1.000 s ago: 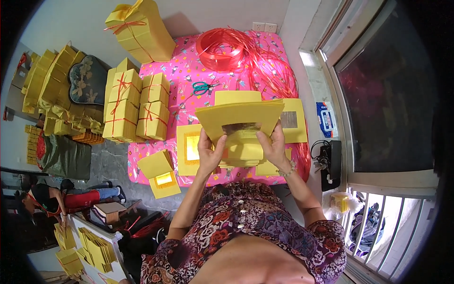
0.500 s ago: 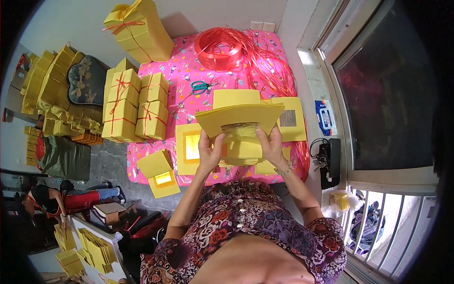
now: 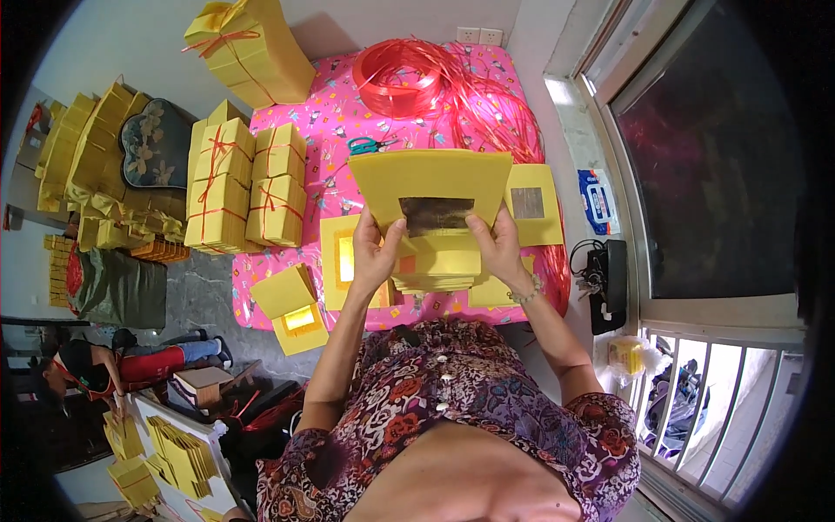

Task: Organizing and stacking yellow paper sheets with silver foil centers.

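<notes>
My left hand (image 3: 376,254) and my right hand (image 3: 498,244) grip the two lower sides of a stack of yellow paper sheets (image 3: 430,180), thumbs on the near face. It is tilted up on edge, and a dark rectangle shows on that face. Below and nearer to me is a pile of yellow paper (image 3: 444,263) on the pink table cover. To the left of my left hand lies yellow paper with a shiny gold panel (image 3: 347,259); past my right hand is another with a grey panel (image 3: 527,203). My fingers behind the stack are hidden.
Bundles of yellow paper (image 3: 228,161) tied with red ribbon stand at the table's left. Teal-handled scissors (image 3: 364,145) and a coil of red plastic ribbon (image 3: 396,97) lie toward the back. Loose yellow paper (image 3: 283,291) overhangs the left front edge. A person (image 3: 96,365) is at lower left.
The stack in my hands has tipped more upright and moved slightly left and away. Its sheets look more even along the top. Both hands keep their grip.
</notes>
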A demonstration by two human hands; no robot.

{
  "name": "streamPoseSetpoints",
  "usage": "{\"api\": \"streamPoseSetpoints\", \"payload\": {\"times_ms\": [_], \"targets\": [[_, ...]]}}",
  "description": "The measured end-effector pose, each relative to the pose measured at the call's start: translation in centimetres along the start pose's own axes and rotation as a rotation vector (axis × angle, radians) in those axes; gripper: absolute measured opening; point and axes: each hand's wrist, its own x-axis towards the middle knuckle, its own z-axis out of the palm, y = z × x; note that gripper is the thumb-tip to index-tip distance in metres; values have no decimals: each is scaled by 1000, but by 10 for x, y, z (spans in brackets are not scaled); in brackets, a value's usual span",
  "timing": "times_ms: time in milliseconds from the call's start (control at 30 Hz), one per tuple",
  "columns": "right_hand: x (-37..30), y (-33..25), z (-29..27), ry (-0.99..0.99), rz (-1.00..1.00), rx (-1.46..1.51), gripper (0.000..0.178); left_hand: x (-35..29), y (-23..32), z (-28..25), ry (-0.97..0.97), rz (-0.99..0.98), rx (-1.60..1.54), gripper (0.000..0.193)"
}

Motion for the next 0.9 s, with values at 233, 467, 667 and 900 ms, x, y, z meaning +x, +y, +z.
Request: {"api": "streamPoseSetpoints", "payload": {"times_ms": [233,467,667,900], "targets": [[13,-20,4,46,-9,31,28,14,24,6,-29,-42,34,41],[26,-9,-2,1,343,321,30,29,14,6,-50,-322,-69,46],[24,3,-7,0,371,198,31,33,-1,4,-53,-406,-72,44],[28,-9,-3,-7,528,239,34,34,-2,0,25,-585,-127,37]]}}
